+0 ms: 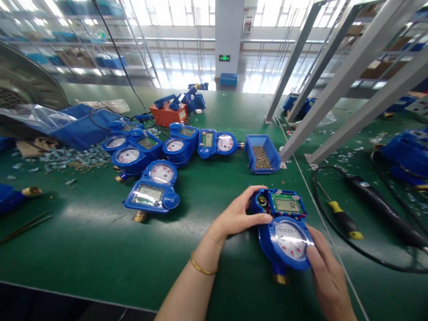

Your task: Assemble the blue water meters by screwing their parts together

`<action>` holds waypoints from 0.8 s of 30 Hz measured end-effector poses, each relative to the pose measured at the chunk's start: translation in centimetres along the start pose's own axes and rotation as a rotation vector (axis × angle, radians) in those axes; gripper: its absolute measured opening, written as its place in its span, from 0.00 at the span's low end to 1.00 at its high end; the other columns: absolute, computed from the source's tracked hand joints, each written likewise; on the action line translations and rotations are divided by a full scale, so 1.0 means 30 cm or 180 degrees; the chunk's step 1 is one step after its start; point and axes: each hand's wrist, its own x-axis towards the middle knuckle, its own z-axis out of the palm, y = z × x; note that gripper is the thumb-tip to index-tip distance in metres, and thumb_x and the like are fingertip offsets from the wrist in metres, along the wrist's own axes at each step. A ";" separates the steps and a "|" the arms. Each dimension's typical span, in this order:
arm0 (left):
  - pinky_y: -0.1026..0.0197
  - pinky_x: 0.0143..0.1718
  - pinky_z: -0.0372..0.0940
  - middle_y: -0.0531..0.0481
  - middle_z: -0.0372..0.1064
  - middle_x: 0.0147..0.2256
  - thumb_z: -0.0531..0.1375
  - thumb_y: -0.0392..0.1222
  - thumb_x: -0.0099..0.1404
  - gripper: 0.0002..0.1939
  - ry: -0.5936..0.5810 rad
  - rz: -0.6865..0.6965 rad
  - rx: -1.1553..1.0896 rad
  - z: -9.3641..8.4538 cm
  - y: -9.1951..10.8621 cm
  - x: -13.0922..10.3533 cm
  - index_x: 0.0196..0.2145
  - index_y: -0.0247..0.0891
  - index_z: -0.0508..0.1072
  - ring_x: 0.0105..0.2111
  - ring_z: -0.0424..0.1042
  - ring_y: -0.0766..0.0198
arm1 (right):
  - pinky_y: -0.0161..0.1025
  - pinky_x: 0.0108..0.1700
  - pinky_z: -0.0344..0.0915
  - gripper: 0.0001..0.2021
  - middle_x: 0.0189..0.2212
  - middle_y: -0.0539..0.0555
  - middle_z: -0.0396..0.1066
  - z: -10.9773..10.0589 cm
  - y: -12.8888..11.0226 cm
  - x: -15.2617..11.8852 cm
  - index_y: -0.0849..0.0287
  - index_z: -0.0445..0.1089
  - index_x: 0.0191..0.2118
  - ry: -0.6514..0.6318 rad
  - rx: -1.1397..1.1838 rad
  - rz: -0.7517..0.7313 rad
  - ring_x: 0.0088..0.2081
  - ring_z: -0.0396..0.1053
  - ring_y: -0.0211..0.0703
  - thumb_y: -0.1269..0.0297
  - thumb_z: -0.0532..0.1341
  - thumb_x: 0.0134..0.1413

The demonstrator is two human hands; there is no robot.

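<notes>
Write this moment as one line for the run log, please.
left hand: grips open top of blue water meter | right hand: holds its dial edge | meter: on green table | screw bin: behind

— Where does your one view sit?

— On your head, looking forward and down across the green tabletop (100, 249). Your left hand (239, 216) and right hand (329, 278) lie low in the picture, right of centre, so the camera is close above them.

— And beyond your fingers (257, 191)?

— Past them the view runs far: the tabletop stretches away to a white pillar (229, 35) and bright windows. Left and right of your fingers the edges bend, and shelving leans inward. There is no second view to share anything with.
</notes>
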 end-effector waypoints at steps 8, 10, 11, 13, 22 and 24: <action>0.47 0.59 0.62 0.41 0.63 0.57 0.72 0.45 0.56 0.36 -0.0037 -0.0007 0.0124 -0.008 0.004 0.003 0.58 0.41 0.62 0.56 0.66 0.45 | 0.42 0.47 0.73 0.24 0.51 0.57 0.73 -0.035 0.034 0.056 0.56 0.72 0.53 -0.0152 0.0289 0.0122 0.49 0.74 0.52 0.46 0.53 0.64; 0.47 0.60 0.61 0.42 0.63 0.57 0.71 0.46 0.57 0.35 -0.0025 0.0011 0.0221 -0.013 0.009 0.006 0.58 0.41 0.63 0.57 0.65 0.44 | 0.41 0.47 0.73 0.23 0.48 0.56 0.74 -0.081 0.072 0.110 0.56 0.74 0.50 -0.0130 0.0094 0.0122 0.46 0.74 0.49 0.45 0.53 0.63; 0.48 0.60 0.60 0.42 0.64 0.57 0.71 0.46 0.58 0.34 -0.0033 0.0015 0.0249 -0.016 0.011 0.007 0.58 0.41 0.63 0.58 0.64 0.44 | 0.42 0.47 0.72 0.23 0.47 0.57 0.74 -0.111 0.093 0.146 0.57 0.74 0.50 0.0037 -0.0138 0.0172 0.44 0.74 0.49 0.45 0.54 0.62; 0.49 0.60 0.61 0.43 0.64 0.57 0.70 0.46 0.59 0.33 -0.0071 0.0000 0.0253 -0.021 0.015 0.011 0.58 0.42 0.62 0.58 0.65 0.46 | 0.42 0.50 0.70 0.22 0.46 0.58 0.73 -0.179 0.142 0.232 0.60 0.72 0.50 0.0443 -0.0956 0.0419 0.42 0.73 0.48 0.49 0.56 0.60; 0.46 0.63 0.57 0.44 0.60 0.60 0.67 0.53 0.62 0.34 -0.0089 -0.0139 0.0675 -0.046 0.023 0.016 0.61 0.45 0.60 0.60 0.62 0.45 | 0.59 0.51 0.65 0.21 0.47 0.80 0.67 -0.386 0.361 0.573 0.79 0.66 0.53 0.0535 -0.2723 0.1665 0.51 0.67 0.70 0.75 0.56 0.53; 0.45 0.63 0.56 0.43 0.58 0.61 0.67 0.55 0.61 0.35 0.0046 -0.0082 0.1008 -0.049 0.031 0.010 0.61 0.45 0.62 0.61 0.60 0.44 | 0.58 0.48 0.66 0.20 0.45 0.79 0.68 -0.383 0.375 0.591 0.78 0.67 0.51 0.0467 -0.2701 0.1714 0.49 0.69 0.70 0.76 0.57 0.51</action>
